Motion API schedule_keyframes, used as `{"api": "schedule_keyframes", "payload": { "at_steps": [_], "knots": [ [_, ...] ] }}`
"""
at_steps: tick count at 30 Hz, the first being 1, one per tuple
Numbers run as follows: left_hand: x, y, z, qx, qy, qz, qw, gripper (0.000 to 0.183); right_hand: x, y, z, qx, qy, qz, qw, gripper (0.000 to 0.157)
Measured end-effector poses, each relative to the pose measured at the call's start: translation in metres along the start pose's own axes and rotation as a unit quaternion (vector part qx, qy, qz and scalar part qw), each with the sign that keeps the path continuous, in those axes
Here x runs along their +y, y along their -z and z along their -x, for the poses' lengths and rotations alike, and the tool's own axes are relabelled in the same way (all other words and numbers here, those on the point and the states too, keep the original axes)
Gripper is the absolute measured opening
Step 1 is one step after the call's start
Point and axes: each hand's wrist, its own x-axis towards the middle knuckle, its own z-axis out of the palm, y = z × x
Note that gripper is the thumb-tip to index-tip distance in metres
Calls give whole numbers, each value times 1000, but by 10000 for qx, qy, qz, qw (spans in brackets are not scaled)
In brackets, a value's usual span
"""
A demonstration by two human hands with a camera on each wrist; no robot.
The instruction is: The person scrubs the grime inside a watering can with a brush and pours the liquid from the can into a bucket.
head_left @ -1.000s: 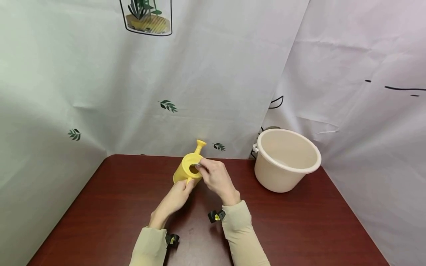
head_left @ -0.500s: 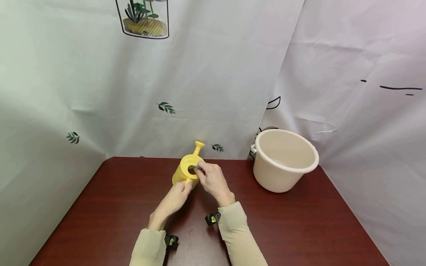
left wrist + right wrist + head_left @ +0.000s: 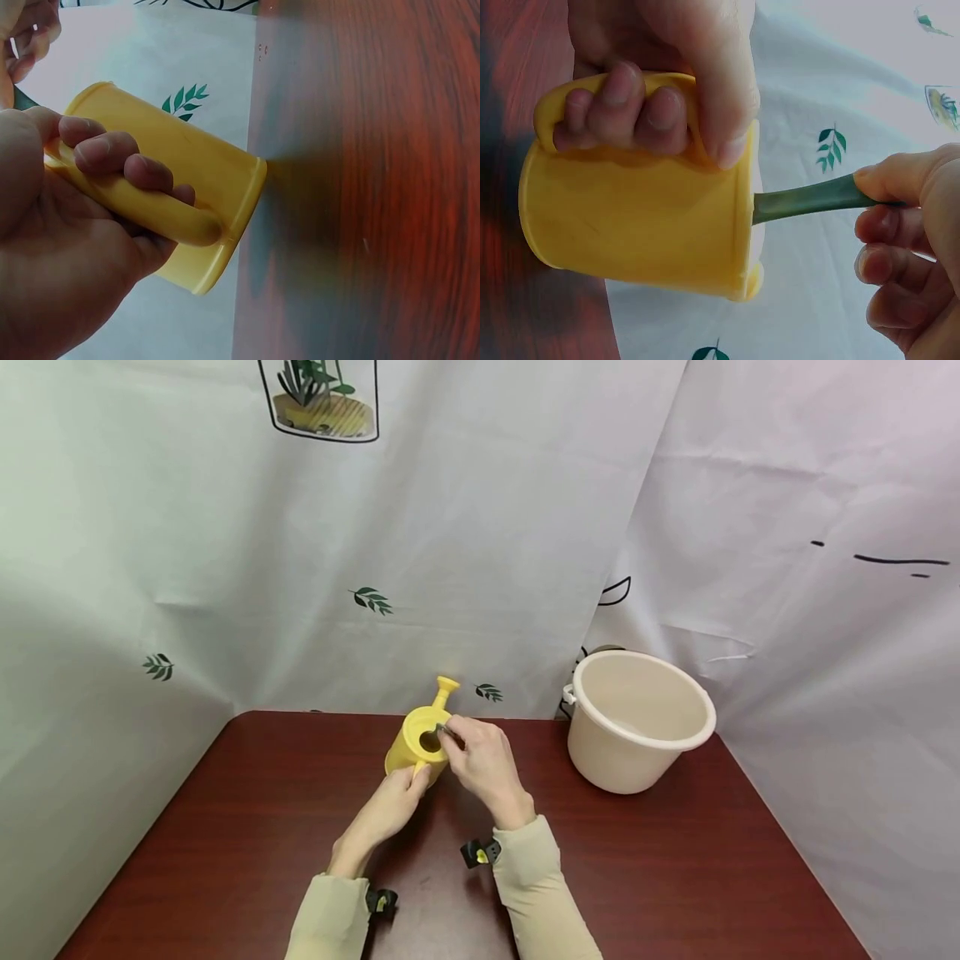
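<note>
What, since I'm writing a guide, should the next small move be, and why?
Probably a gentle stir with the green tool: the right hand pinches it, its far end reaches into the yellow watering can, and the left hand grips the can's handle.

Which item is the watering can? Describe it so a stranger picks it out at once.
Find the dark red table and look near its far edge, left of the big off-white bucket. There, the left hand grips the watering can by its handle. Its yellow body and flared spout set it apart from the pale bucket and the slim green handle at its mouth.
</note>
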Motion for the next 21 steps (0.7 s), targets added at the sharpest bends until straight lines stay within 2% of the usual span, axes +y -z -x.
{"api": "schedule_keyframes", "payload": {
  "at_steps": [5,11,21],
  "knots": [
    [-1,1,1,-11,59,91,9999,44,1,-6,2,-96,6,-69,9999,23],
    [-2,0,1,-43,85,118,9999,44,13,-19,7,-115,34,-162,9998,20],
    [0,0,1,-49,76,99,9999,43,27,-35,14,118,68,-520,9986,12]
  ]
}}
